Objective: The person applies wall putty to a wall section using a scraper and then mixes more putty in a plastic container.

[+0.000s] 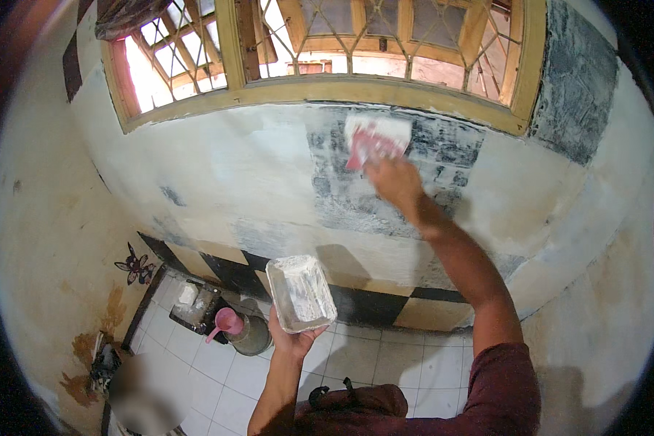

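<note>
My right hand (396, 185) is raised to the wall (247, 160) just under the window, closed around a red putty spreader (374, 144). White putty smears the spreader, which is blurred by motion and lies over a dark patch (352, 196) streaked with white. Lower down, in front of the wall, my left hand (294, 340) grips a rectangular tub (283, 304) by its near end. White putty (311, 287) coats the inside of the tub.
A yellow-framed window (291, 92) with a metal grille spans the top. Black and tan checks (367, 305) run along the lower wall. On the tiled floor (232, 378) stand a bucket (253, 336) with a pink dipper (229, 320) and a dark, putty-marked box-like object (200, 309).
</note>
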